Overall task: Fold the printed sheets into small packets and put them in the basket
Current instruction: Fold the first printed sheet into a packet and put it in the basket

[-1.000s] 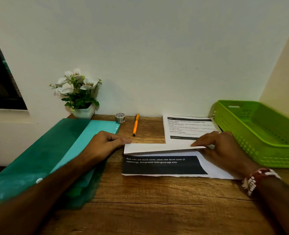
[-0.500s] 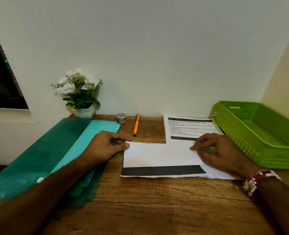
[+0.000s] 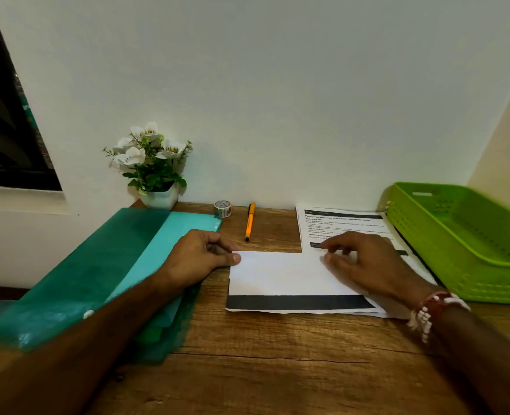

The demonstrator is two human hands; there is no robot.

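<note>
Left hand (image 3: 201, 256): thumb and curled fingers pinched upper-left corner of folded sheet (image 3: 277, 274). Sheet lay on table (image 3: 277, 369) between hands, long axis left-right. Right hand (image 3: 364, 265) over its right end, fingers bent, blurred; grip unclear. Basket (image 3: 457, 283) rightward, nearer right hand.

The sheet (image 3: 277, 274) has folded nearer, hiding its white print, only the black band showing; the right hand (image 3: 364, 262) has edged left.
</note>
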